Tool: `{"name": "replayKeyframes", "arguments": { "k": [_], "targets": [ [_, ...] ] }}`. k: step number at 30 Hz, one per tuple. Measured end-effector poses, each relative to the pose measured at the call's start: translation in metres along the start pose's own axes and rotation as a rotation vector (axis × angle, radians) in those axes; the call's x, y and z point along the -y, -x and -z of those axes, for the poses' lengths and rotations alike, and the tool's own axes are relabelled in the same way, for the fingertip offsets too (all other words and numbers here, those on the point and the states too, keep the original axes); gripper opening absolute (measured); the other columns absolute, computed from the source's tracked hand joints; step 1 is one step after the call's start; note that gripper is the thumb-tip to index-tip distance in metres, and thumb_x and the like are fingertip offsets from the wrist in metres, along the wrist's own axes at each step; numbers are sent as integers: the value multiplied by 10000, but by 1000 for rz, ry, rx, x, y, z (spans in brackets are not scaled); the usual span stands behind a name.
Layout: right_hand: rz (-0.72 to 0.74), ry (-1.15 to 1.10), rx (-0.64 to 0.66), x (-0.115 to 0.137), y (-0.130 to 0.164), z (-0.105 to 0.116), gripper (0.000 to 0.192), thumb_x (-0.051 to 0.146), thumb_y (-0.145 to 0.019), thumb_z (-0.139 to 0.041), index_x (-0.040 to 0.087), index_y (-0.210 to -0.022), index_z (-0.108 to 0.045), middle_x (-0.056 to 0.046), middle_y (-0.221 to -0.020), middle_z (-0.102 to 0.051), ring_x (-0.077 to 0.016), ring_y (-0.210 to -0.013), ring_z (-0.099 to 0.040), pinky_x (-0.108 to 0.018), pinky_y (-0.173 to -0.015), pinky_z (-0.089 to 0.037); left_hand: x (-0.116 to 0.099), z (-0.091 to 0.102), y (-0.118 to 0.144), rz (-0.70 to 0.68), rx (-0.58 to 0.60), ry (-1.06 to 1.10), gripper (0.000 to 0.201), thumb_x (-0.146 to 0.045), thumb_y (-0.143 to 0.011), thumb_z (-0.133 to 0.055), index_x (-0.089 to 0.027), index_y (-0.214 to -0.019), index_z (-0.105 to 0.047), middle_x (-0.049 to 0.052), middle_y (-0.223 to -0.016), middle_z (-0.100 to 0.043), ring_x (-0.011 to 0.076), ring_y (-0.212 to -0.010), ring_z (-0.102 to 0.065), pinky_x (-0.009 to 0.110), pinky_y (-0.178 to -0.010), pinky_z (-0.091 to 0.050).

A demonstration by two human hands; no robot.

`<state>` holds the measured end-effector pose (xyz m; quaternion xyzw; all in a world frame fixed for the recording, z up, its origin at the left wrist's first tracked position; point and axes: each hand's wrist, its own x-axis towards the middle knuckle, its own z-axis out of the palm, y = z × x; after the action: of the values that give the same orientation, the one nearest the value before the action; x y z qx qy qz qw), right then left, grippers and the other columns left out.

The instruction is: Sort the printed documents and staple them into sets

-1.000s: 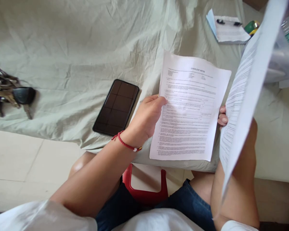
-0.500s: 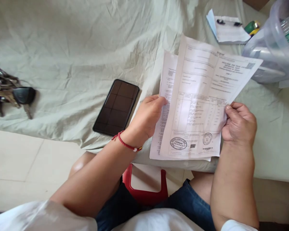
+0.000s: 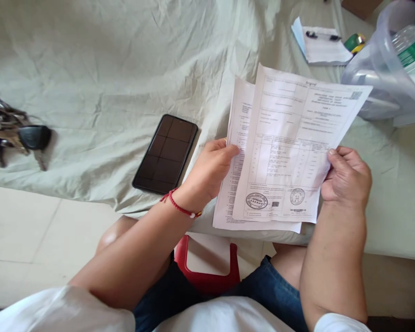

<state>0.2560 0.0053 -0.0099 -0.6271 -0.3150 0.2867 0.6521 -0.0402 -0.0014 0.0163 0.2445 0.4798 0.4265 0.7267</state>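
My left hand pinches the left edge of a stack of printed papers, thumb on top. Over that stack lies a printed form with a table, two round ink stamps near its bottom and a QR code at its upper right. My right hand grips the form's right edge between thumb and fingers. The form is shifted right of the sheets beneath and slightly bent. A black smartphone with a dark screen lies on the cloth left of my left hand.
A pale green cloth covers the table. Keys lie at the far left. At the upper right are a notepad with a pen, a tape measure and a clear plastic bin holding a bottle. A red stool stands below.
The top of the form has tipped down, so its sheet lies a little lower and flatter. My right hand has shifted slightly right with its edge; my left hand keeps its hold.
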Motion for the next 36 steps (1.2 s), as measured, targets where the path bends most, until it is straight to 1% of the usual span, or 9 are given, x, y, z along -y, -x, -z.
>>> {"name": "replayKeyframes", "arguments": {
  "k": [3,6,11,14,19,25,30,33,36],
  "targets": [
    [-44,33,18,5,-1,6,410,348,-636,-1061,198,-806,-719,-15,-798,-774,-162,-719,-737,-301,-666,-668,0,0,1,-11,-10,-3,116,-282,-788,-769,-232,-889,-740,92,-943,-860,359,-1083,-865,481,-989,-715],
    [-109,100,105,16,4,10,498,405,-600,-1112,209,-760,-683,8,-736,-740,-155,-644,-702,-279,-573,-612,0,0,1,-17,-15,-12,85,-253,-773,-757,-239,-850,-725,82,-906,-845,354,-1074,-858,475,-981,-715],
    [-118,167,214,35,15,11,371,397,-684,-1029,216,-734,-709,13,-688,-728,-142,-582,-634,-249,-516,-502,0,0,1,-36,-17,-34,64,-246,-778,-756,-246,-796,-695,81,-870,-824,324,-988,-836,437,-927,-699],
    [-98,144,184,36,15,7,309,362,-683,-962,220,-695,-688,18,-660,-697,-132,-569,-593,-237,-511,-453,1,0,1,-36,-61,-40,107,-288,-804,-788,-252,-799,-687,81,-875,-819,321,-974,-831,417,-888,-691],
    [-53,106,79,30,9,4,249,327,-649,-903,216,-671,-681,6,-678,-683,-142,-616,-610,-248,-560,-483,4,3,-1,-52,-97,-29,159,-376,-886,-807,-239,-865,-729,84,-894,-822,321,-979,-834,408,-866,-689],
    [-16,105,-4,26,7,1,243,320,-607,-868,214,-627,-651,25,-664,-588,-127,-623,-573,-254,-562,-452,7,4,-3,-91,-18,21,327,-529,-953,-837,-215,-1036,-803,134,-1037,-885,387,-1163,-860,458,-988,-718],
    [17,118,-3,23,7,-3,348,361,-627,-908,219,-653,-591,46,-689,-527,-112,-627,-536,-253,-566,-423,8,5,-3,-111,70,39,502,-689,-943,-898,-220,-1104,-825,152,-1037,-895,463,-1231,-857,544,-1038,-727],
    [20,106,9,22,9,-5,352,369,-635,-911,221,-657,-592,48,-682,-532,-109,-616,-528,-252,-555,-412,8,6,-3,-98,92,23,428,-607,-922,-942,-212,-1032,-820,150,-1031,-895,454,-1191,-865,548,-1021,-728],
    [6,103,36,20,12,-6,364,377,-638,-932,224,-661,-602,45,-667,-569,-115,-613,-550,-255,-553,-436,9,6,-4,-100,65,7,289,-445,-896,-929,-200,-1005,-819,130,-1028,-896,406,-1119,-872,519,-992,-724]
  ]
}}
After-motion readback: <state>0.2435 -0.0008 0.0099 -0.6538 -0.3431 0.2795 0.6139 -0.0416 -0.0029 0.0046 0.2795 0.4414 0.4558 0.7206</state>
